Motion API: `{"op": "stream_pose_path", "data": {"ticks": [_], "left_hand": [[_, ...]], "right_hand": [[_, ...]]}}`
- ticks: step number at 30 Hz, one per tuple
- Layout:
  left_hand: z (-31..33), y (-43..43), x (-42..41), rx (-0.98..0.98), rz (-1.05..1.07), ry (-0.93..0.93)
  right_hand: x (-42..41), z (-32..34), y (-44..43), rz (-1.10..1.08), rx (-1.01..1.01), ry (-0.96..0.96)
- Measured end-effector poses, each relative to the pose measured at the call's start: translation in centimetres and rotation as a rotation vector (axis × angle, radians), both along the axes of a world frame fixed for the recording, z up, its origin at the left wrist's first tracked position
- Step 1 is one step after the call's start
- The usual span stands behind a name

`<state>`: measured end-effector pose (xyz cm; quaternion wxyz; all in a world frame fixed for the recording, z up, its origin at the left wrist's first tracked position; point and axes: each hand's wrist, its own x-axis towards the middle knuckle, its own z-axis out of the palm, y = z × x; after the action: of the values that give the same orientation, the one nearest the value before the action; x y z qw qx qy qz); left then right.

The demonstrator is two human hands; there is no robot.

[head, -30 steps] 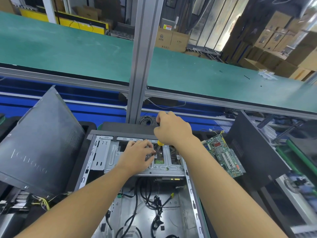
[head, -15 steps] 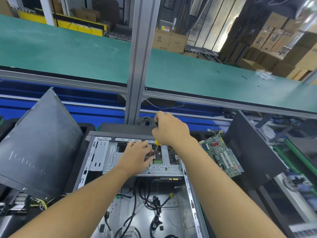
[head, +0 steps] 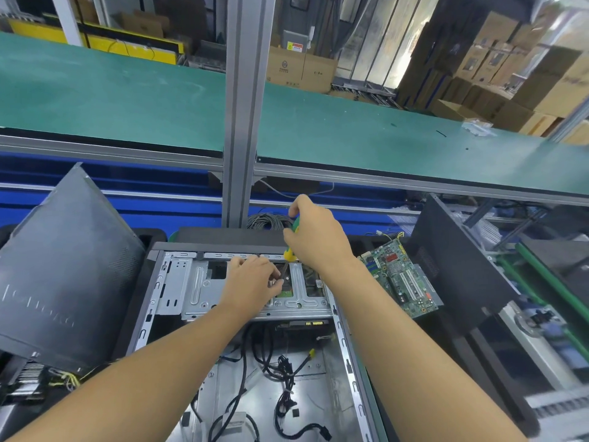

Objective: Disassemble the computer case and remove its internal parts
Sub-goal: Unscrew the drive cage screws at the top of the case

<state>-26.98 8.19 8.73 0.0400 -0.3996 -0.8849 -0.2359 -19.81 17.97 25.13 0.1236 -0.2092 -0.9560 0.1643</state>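
Computer case (head: 197,291), probably rigid sheet steel: hold by frame rails; right hand (head: 318,237) grips screwdriver (head: 289,255), left hand (head: 251,282) pinches its shaft.

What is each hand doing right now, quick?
Left hand: fingers curled at the screwdriver shaft; whether they grip it cannot be told.
Right hand: grips the screwdriver handle.

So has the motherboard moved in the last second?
No. The motherboard still lies just right of the case, leaning against the black panel. Only the camera view has shifted slightly.
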Motion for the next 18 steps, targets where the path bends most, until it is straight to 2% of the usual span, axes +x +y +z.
{"op": "stream_pose_path", "data": {"ticks": [4,7,13,18], "left_hand": [[0.5,0.2,0.3,0.07,-0.031,-0.096],[1.1,0.4,0.8,0.226,-0.086,-0.348],[3.5,2.4,1.2,0.686,0.014,-1.021],[4.7,4.4,2.1,0.85,-0.114,-1.41]], "right_hand": [[1.1,1.2,0.9,-0.077,-0.144,0.25],[2.3,1.8,2.1,-0.086,-0.181,0.393],[5.0,0.5,4.8,-0.014,-0.07,0.316],[7.8,-1.1,7.0,0.114,-0.14,0.116]]}}
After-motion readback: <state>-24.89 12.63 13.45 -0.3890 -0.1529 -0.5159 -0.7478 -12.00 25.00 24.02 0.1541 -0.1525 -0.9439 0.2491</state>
